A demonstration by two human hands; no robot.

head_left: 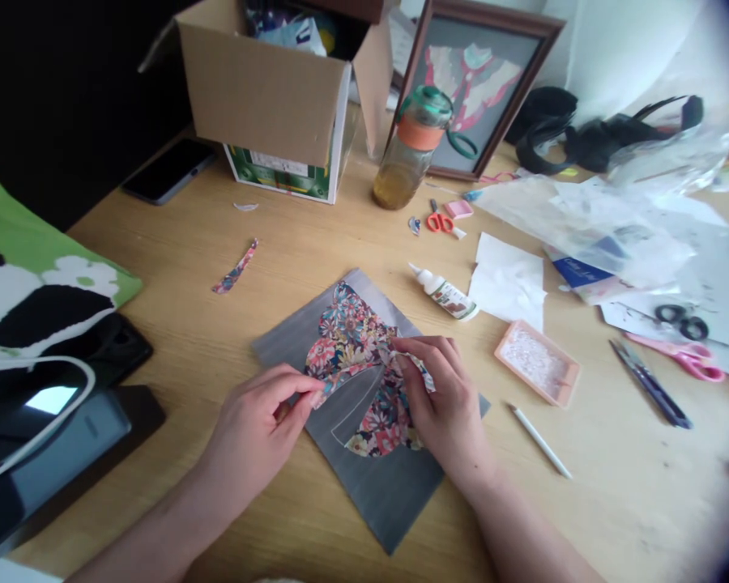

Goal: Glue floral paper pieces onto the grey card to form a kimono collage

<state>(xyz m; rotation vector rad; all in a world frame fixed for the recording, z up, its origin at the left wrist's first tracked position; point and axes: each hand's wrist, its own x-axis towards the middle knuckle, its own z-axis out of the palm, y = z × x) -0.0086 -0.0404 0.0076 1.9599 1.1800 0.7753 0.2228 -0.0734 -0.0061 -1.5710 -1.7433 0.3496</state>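
A grey card [377, 486] lies on the wooden table in front of me, with floral fabric [351, 334] laid on it in a dress shape. My left hand [261, 425] pinches the left end of a narrow floral strip [349, 374] that stretches across the card. My right hand [443, 397] pinches the strip's other end against the fabric. A white outline shows on the bare card below the strip.
A glue bottle [443, 293], pink bead tray [538, 362], white stylus [540, 441], scissors [650, 380] and small red scissors [441, 220] lie to the right. A cardboard box [267, 89], drink bottle [411, 150], framed picture [479, 73], phone [167, 170] and fabric scrap [236, 269] sit behind.
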